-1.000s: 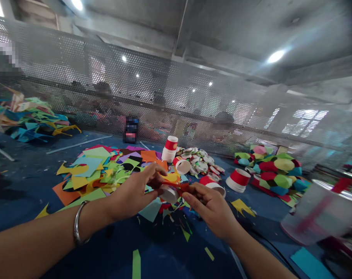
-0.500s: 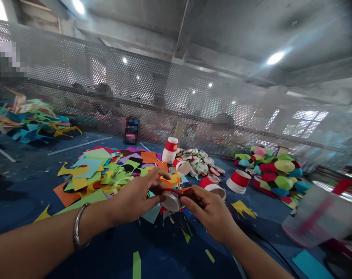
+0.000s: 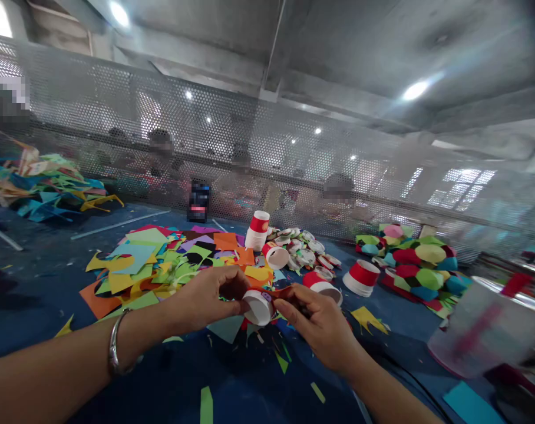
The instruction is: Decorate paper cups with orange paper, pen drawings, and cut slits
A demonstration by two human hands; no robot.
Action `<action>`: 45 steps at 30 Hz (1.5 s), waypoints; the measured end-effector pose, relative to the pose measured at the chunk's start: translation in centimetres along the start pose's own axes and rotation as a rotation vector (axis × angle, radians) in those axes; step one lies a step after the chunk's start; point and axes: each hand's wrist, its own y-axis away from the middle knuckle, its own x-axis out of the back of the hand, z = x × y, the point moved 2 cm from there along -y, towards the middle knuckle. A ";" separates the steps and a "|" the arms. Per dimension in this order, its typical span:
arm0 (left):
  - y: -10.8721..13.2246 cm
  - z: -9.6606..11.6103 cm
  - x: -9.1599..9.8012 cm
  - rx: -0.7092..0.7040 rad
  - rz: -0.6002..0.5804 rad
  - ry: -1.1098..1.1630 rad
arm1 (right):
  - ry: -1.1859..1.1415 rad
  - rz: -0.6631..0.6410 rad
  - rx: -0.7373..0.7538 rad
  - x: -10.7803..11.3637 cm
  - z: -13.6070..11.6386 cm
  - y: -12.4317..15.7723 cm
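The paper cup (image 3: 257, 307) was white, and the paper strip (image 3: 281, 291) against it was red. The surface (image 3: 250, 388) was dark blue, littered with paper sheets (image 3: 161, 265) in green, yellow, orange, light blue, purple and black. The upturned cup (image 3: 360, 275) was red with a white band. The patchwork balls (image 3: 415, 265) showed red, green, blue and black patches.

A craft workshop: heaps of cut coloured paper (image 3: 161, 259), paper cups (image 3: 361, 275), perforated metal partition (image 3: 232, 147), concrete ceiling (image 3: 338, 41).
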 end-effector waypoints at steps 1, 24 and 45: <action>-0.1 0.0 0.1 0.008 0.001 0.015 | -0.004 0.002 0.000 0.0 0.0 0.0; 0.1 0.9 0.2 -0.052 0.072 0.011 | -0.033 0.009 -0.014 0.1 0.0 0.0; 0.3 1.2 0.4 -0.229 0.178 -0.186 | -0.031 0.032 -0.001 0.3 -0.2 -0.3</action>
